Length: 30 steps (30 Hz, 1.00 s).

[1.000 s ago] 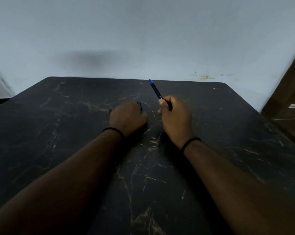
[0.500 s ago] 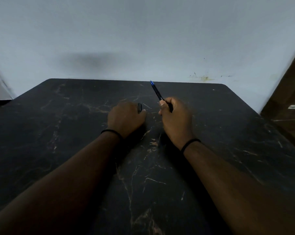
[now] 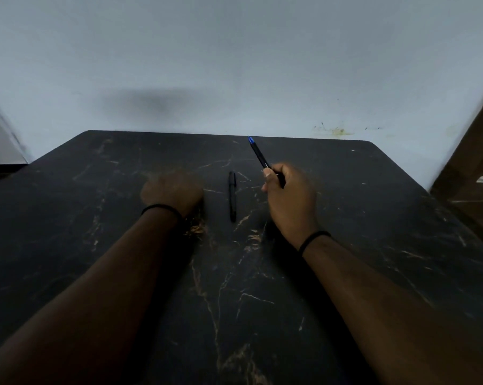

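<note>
My right hand [image 3: 290, 201] pinches a black pen [image 3: 258, 154] between thumb and fingers. The pen's blue tip points up and away to the left, above the far part of the table. A slim black pen-like piece with a clip [image 3: 232, 195] lies lengthwise on the dark marbled table [image 3: 234, 287], between my two hands. My left hand [image 3: 172, 193] is blurred and hovers or rests left of that piece, apart from it. Its knuckles face me, its fingers curl loosely down, and it holds nothing.
The table's far edge [image 3: 179, 132] meets a pale wall [image 3: 234, 65]. A brown wooden panel or door [image 3: 473, 176] stands past the table's right corner. Both wrists wear thin black bands.
My left hand has let go of the slim black piece and slid left, leaving the piece lying on the table. My right hand with the pen has barely moved.
</note>
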Each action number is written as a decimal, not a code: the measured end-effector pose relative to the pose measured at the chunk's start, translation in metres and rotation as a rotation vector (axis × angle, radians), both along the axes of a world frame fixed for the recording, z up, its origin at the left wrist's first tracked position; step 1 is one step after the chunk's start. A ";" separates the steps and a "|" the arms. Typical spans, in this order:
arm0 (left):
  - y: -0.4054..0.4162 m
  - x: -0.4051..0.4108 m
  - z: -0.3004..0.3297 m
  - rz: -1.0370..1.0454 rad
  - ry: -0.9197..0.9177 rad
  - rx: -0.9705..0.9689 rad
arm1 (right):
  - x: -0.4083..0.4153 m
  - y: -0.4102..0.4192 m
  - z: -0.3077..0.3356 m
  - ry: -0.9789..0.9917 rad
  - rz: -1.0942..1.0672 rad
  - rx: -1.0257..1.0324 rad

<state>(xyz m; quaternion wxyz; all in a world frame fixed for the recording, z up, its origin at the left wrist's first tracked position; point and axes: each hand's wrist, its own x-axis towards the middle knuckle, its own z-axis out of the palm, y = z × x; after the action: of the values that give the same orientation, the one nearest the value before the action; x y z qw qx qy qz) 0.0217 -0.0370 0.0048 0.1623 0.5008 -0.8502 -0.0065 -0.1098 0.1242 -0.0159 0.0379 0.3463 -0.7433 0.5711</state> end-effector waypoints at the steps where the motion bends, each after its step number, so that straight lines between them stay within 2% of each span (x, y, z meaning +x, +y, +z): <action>1: 0.000 -0.002 -0.001 -0.008 0.017 0.004 | 0.000 0.000 0.000 0.001 0.003 -0.005; 3: 0.000 -0.005 -0.004 -0.052 0.109 0.001 | 0.001 0.000 -0.001 0.015 0.006 -0.007; 6: 0.003 -0.012 -0.005 -0.156 0.517 0.094 | 0.000 -0.002 -0.003 0.054 0.017 0.004; 8: 0.002 -0.017 -0.004 -0.192 0.861 0.280 | -0.001 -0.004 -0.005 0.067 0.046 0.036; 10: 0.000 -0.019 -0.004 -0.204 1.155 0.558 | 0.000 -0.006 -0.007 0.081 0.090 0.078; 12: 0.001 -0.019 -0.004 -0.214 1.322 0.770 | 0.003 -0.007 -0.009 0.115 0.129 0.089; 14: 0.002 -0.018 -0.004 -0.231 1.376 0.854 | 0.006 -0.006 -0.009 0.148 0.148 0.081; 18: 0.005 -0.018 -0.002 -0.255 1.394 0.896 | 0.008 -0.005 -0.008 0.165 0.181 0.067; 30: 0.024 -0.024 0.000 -0.352 1.308 0.858 | 0.009 -0.008 -0.009 0.207 0.181 0.070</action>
<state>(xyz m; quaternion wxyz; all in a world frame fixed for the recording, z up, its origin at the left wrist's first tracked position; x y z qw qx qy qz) -0.0020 -0.0133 0.0047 0.4178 0.2728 -0.5725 -0.6506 -0.1007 0.1166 -0.0253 0.0505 0.4699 -0.7207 0.5072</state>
